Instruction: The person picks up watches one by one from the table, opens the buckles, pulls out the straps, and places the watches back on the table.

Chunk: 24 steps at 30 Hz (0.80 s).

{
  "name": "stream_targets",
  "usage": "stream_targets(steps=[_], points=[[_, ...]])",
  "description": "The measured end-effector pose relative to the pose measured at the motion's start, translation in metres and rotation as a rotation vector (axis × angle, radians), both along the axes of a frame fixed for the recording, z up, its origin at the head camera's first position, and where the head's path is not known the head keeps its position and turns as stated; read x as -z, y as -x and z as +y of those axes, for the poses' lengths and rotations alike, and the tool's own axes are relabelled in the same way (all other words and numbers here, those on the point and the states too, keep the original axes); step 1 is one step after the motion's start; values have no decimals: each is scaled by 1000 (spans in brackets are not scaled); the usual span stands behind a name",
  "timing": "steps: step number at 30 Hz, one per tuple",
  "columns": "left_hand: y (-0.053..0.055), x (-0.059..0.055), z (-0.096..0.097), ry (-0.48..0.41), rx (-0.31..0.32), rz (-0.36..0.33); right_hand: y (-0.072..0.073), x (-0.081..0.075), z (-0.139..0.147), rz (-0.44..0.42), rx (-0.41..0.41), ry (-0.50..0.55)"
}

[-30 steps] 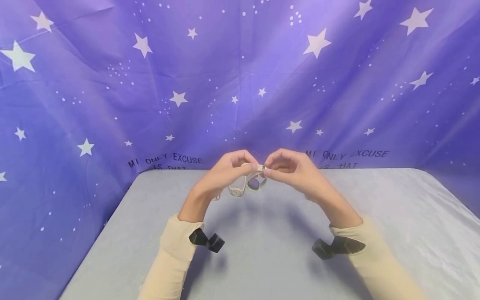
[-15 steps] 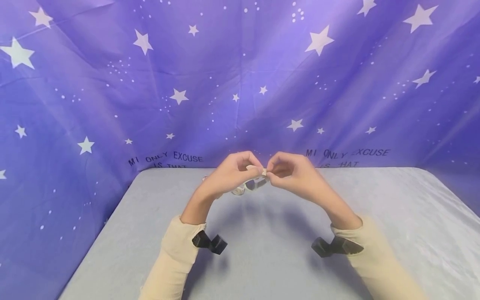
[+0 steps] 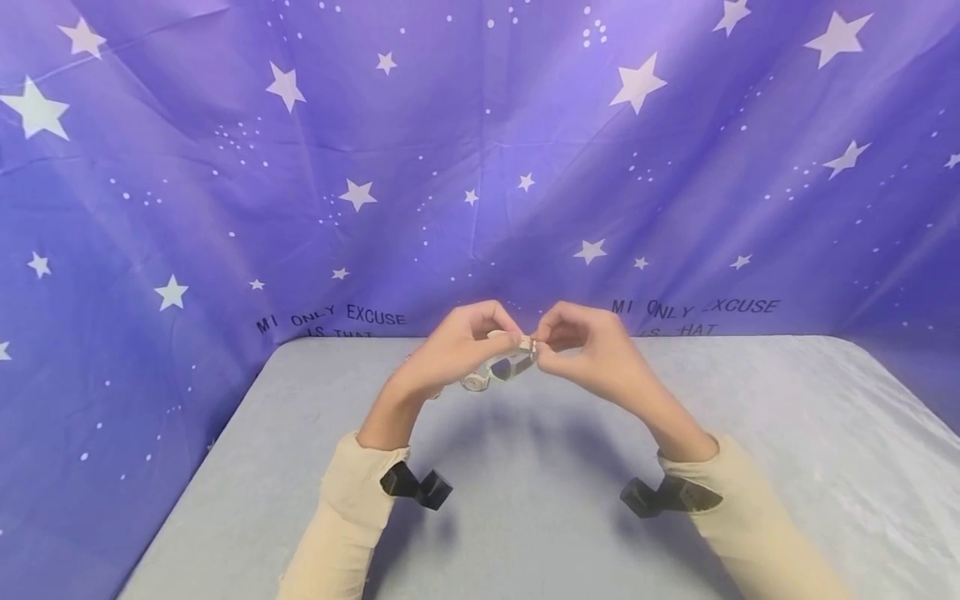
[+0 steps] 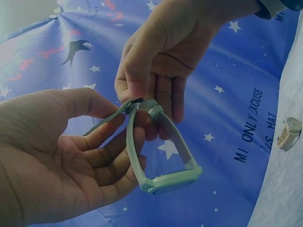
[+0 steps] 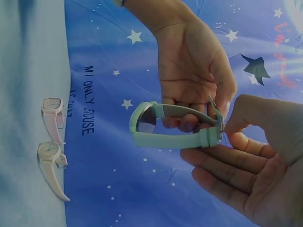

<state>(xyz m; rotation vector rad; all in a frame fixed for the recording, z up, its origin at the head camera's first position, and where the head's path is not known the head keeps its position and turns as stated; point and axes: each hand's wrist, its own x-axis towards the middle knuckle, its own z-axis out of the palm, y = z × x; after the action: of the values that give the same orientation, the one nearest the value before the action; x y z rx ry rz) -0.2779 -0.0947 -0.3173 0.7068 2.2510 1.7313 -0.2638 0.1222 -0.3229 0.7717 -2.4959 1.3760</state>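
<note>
A pale green wristwatch point(image 5: 175, 140) hangs between both hands, its strap bent into a loop with the case at the bottom. My left hand point(image 3: 468, 346) pinches the loose strap end between thumb and forefinger. At the metal buckle point(image 5: 220, 130), my right hand point(image 3: 588, 346) pinches with thumb and forefinger; the other fingers stay loosely bent behind. The strap passes through the buckle, and two keeper loops point(image 5: 208, 137) sit just beside it. In the left wrist view the watch case point(image 4: 173, 182) shows edge-on. Fingertips partly hide the buckle in the head view.
A cream watch point(image 5: 49, 150) and a pink square-faced watch point(image 5: 52, 106) lie on the grey cloth-covered table point(image 3: 525, 500), beyond the hands. A purple star-printed curtain point(image 3: 480, 150) rises behind the table. Each sleeve carries a black wrist camera point(image 3: 416, 485).
The hanging watch has tilted and risen slightly toward the fingers. My right hand has shifted a little right and down, and both hands remain at the strap and buckle.
</note>
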Motion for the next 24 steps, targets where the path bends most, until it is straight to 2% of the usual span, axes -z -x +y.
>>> stream_targets(steps=[6,12,18,24], points=[[0,-3,-4,-25,-21,46,1,-3,2,-51,-9,53],[1,-4,-6,-42,-25,72,2,-3,2,-52,-23,78],[1,-6,-7,-49,-39,73,2,-5,2,-26,-47,77],[2,-3,-5,-54,-57,29,1,-5,4,-46,-47,43]])
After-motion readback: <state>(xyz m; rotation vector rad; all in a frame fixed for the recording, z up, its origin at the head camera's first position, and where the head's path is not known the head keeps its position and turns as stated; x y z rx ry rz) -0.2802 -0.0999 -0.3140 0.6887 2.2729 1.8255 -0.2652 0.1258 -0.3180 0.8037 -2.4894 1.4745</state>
